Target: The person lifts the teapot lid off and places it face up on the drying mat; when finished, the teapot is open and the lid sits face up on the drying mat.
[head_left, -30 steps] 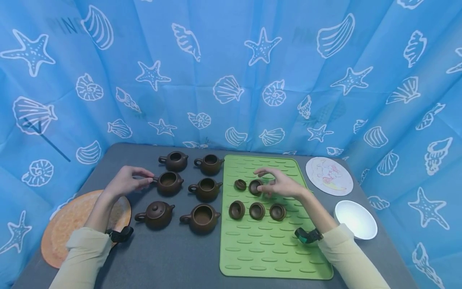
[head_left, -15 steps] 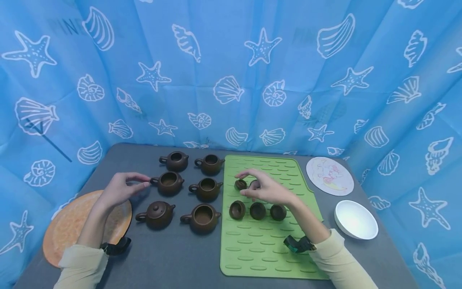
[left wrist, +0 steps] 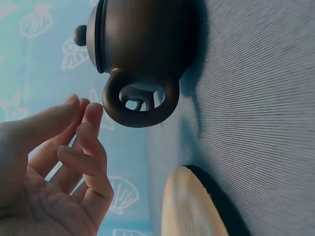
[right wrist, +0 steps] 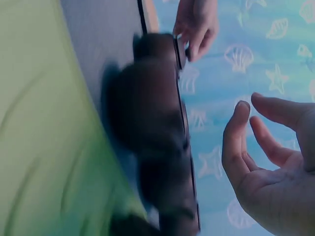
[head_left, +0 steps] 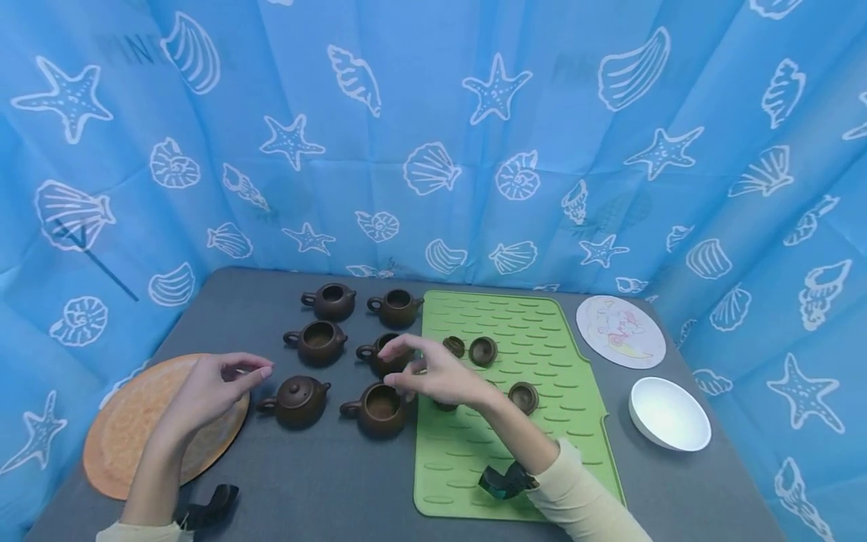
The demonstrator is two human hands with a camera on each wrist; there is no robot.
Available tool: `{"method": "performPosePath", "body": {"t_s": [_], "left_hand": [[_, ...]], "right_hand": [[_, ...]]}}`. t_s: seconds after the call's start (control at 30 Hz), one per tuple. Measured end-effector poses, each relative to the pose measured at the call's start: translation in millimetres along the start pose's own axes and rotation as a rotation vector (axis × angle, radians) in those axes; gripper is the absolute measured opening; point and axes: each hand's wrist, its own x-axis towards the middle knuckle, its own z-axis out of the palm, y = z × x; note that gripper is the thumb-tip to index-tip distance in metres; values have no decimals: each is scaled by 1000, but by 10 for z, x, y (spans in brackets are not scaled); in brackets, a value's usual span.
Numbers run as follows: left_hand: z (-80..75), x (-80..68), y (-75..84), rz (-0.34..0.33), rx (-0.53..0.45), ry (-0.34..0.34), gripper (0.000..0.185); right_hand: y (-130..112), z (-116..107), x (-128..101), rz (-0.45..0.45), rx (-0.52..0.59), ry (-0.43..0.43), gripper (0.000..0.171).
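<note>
My left hand (head_left: 213, 391) hovers left of the lidded brown teapot (head_left: 296, 401), its fingers loosely bent and holding nothing. The left wrist view has its fingertips close by that teapot's handle (left wrist: 142, 118). Over the front right lidless teapot (head_left: 379, 416) and the mat's left edge, my right hand (head_left: 436, 369) is held with thumb and fingers apart and nothing between them, as the right wrist view also has it. Several small brown teapot lids, one of them (head_left: 483, 351) hollow side up, lie on the green mat (head_left: 474, 482); the right hand and wrist hide some of them.
More lidless teapots, such as the middle left one (head_left: 318, 343), stand in two columns left of the mat. An orange round board (head_left: 108, 444) lies under the left forearm. At right are a white bowl (head_left: 669, 414) and a pale round picture mat (head_left: 619, 331).
My right hand has travelled left and toward the front, from the lids to above the teapots. My left hand has drawn away from the middle left teapot's handle, down and left.
</note>
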Motion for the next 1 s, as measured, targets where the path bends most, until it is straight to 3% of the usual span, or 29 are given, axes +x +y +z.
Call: {"method": "performPosePath", "body": {"t_s": [0.27, 0.43, 0.57, 1.0], "left_hand": [[45, -248, -39, -38, 18, -9, 35], [79, -320, -76, -87, -25, -27, 34], [120, -342, -124, -86, -50, -22, 31], [201, -328, -200, -69, -63, 25, 29]], "right_hand": [[-109, 452, 345, -29, 78, -45, 35], [-85, 695, 558, 7, 114, -41, 37], [-29, 861, 715, 38, 121, -30, 38], [-26, 1081, 900, 131, -51, 49, 18]]}}
